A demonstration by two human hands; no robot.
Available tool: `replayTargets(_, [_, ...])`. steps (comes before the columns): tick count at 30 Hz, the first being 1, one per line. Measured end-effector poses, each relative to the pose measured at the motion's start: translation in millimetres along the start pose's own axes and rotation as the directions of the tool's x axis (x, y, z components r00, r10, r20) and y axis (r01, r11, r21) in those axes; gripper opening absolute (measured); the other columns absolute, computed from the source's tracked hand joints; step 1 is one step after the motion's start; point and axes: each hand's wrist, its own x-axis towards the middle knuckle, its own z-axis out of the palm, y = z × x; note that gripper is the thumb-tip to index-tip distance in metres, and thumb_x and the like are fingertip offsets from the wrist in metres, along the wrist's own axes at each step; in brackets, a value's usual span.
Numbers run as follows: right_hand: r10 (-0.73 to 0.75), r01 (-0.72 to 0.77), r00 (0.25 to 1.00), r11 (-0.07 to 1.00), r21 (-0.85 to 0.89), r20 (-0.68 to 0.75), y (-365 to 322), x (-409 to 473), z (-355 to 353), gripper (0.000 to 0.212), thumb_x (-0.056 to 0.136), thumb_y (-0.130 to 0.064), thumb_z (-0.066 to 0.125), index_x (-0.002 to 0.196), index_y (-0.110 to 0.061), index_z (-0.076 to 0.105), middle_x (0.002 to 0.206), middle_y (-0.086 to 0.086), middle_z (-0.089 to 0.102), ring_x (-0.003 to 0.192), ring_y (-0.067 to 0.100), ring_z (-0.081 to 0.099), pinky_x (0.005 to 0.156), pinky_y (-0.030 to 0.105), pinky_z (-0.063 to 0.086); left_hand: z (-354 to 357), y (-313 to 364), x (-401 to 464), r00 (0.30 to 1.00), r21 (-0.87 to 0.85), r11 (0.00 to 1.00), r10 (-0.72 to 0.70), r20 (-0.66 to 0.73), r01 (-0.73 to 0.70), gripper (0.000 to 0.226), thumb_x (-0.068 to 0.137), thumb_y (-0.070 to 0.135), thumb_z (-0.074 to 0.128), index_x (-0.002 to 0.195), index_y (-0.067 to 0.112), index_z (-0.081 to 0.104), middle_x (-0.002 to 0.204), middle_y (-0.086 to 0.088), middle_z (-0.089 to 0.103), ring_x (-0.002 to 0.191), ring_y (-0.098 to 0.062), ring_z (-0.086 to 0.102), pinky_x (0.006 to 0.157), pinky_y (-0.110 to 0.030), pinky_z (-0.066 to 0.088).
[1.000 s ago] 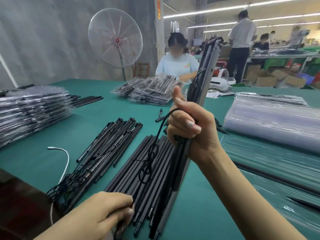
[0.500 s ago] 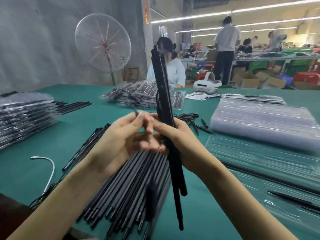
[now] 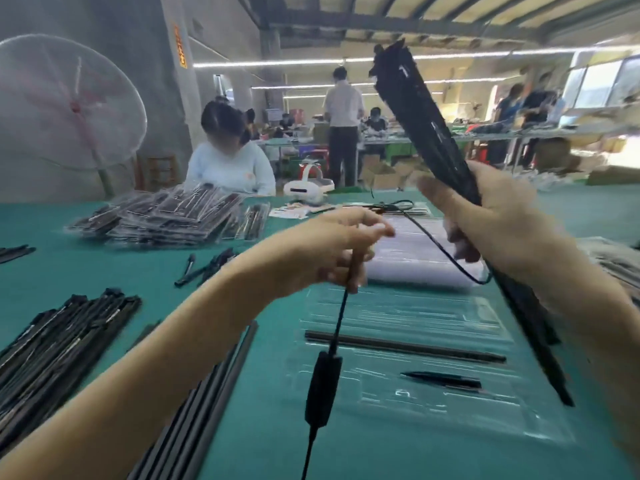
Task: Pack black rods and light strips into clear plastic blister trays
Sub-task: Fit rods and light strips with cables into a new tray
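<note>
— Two hands are working above the green table; what is each one holding?

— The right hand is gripping a bundle of black rods and light strips, fingers wrapped round it, the bundle tilting up and to the left above the table. The left hand is pinching a black cable that is running in a loop to the bundle; an inline controller is hanging from it.

— And what is lying on the surface?

— A clear blister tray is lying under the hands, with one long black rod and a short black piece sitting in it. Behind it a stack of empty trays is resting. More loose rods are lying at the lower left, strips beside them, and packed trays are piling up at the far side.

— What about the room?

— A seated worker is facing across the table, a standing fan is blurring at the left, a white headset is sitting near her, and people are standing at benches under strip lights.
</note>
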Motion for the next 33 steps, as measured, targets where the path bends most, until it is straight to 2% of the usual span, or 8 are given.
replayTargets(5, [-0.255,0.233,0.952,0.963,-0.138,-0.171,16.2,3.9,-38.0,0.020,0.093,-0.053,0.049,0.103,-0.037,0.041,0.061,-0.009,0.057,0.044,0.011,0.057,0.039,0.017,0.045,83.0,-32.6,10.0,0.946,0.107,0.991,-0.110,0.304,0.081,0.012,0.101,0.006,0.039,0.110,0.014,0.037,0.066,-0.006,0.046,0.034,-0.006,0.051,0.034,-0.013,0.031])
replayTargets(9, [-0.163,0.164,0.983,0.986,0.002,-0.079,28.4,5.6,-49.3,0.025,0.090,-0.051,0.047,0.099,-0.027,0.046,0.068,-0.001,0.054,0.044,0.009,0.054,0.038,0.017,0.042,127.0,-58.7,11.1,0.890,0.229,0.973,-0.131,0.437,0.031,0.027,0.098,0.021,0.051,0.112,0.024,0.027,0.095,-0.012,0.063,0.059,-0.033,0.068,0.058,-0.030,0.055])
replayTargets(13, [0.214,-0.327,0.943,0.740,0.588,0.255,45.6,3.5,-49.7,0.035,0.096,-0.046,0.044,0.099,-0.012,0.055,0.061,-0.002,0.046,0.037,0.007,0.038,0.029,0.013,0.026,110.5,-47.0,23.5,0.969,0.309,0.948,-0.002,0.246,-0.076,0.012,0.097,0.027,0.052,0.107,0.022,0.048,0.096,-0.010,0.071,0.066,-0.027,0.069,0.062,-0.027,0.055])
replayTargets(16, [0.325,-0.584,0.810,0.521,0.623,0.488,57.5,2.7,-39.7,0.046,0.098,-0.046,0.036,0.106,-0.007,0.057,0.059,-0.001,0.038,0.037,0.004,0.033,0.026,0.011,0.025,77.4,-27.7,30.0,0.989,0.221,0.967,0.102,0.104,-0.123,0.027,0.097,0.021,0.051,0.074,0.017,0.065,0.061,-0.005,0.066,0.048,-0.019,0.061,0.043,-0.016,0.038])
replayTargets(21, [0.350,-0.595,0.790,0.636,0.491,0.504,83.0,-0.6,-3.4,0.057,0.101,-0.048,0.026,0.111,-0.003,0.061,0.054,-0.002,0.041,0.043,0.009,0.043,0.038,0.017,0.038,34.6,-8.3,22.9,0.979,0.081,0.976,0.204,0.007,-0.203,0.039,0.081,0.033,0.056,0.047,0.015,0.061,0.045,-0.005,0.057,0.037,-0.016,0.054,0.038,-0.015,0.034])
replayTargets(26, [0.129,-0.666,0.686,0.507,0.547,0.716,94.8,-12.8,30.5,0.060,0.093,-0.056,0.032,0.127,-0.014,0.058,0.050,-0.001,0.041,0.042,0.013,0.046,0.034,0.018,0.039,33.2,-32.0,44.8,0.967,0.082,0.994,0.089,-0.239,-0.071,0.014,0.097,0.030,0.049,0.092,0.020,0.057,0.080,0.000,0.057,0.065,-0.012,0.054,0.047,-0.018,0.042])
replayTargets(31, [0.048,-0.686,0.602,0.542,0.486,0.797,104.9,-24.4,53.6,0.071,0.089,-0.065,0.027,0.127,-0.015,0.059,0.055,0.009,0.058,0.051,0.022,0.063,0.050,0.025,0.052,43.4,-78.4,56.0,0.959,0.011,0.993,0.117,-0.256,-0.118,0.016,0.098,0.028,0.046,0.097,0.021,0.061,0.092,0.009,0.064,0.079,-0.005,0.062,0.056,-0.006,0.040])
replayTargets(33, [0.132,-0.623,0.660,0.647,0.440,0.740,111.0,-25.7,59.9,0.070,0.093,-0.063,0.023,0.115,-0.014,0.068,0.063,0.009,0.064,0.056,0.021,0.064,0.054,0.026,0.053,45.1,-93.0,57.0,0.942,-0.106,0.980,0.128,-0.312,-0.168,0.015,0.097,0.024,0.050,0.092,0.016,0.061,0.081,0.012,0.066,0.077,-0.004,0.064,0.059,-0.007,0.043])
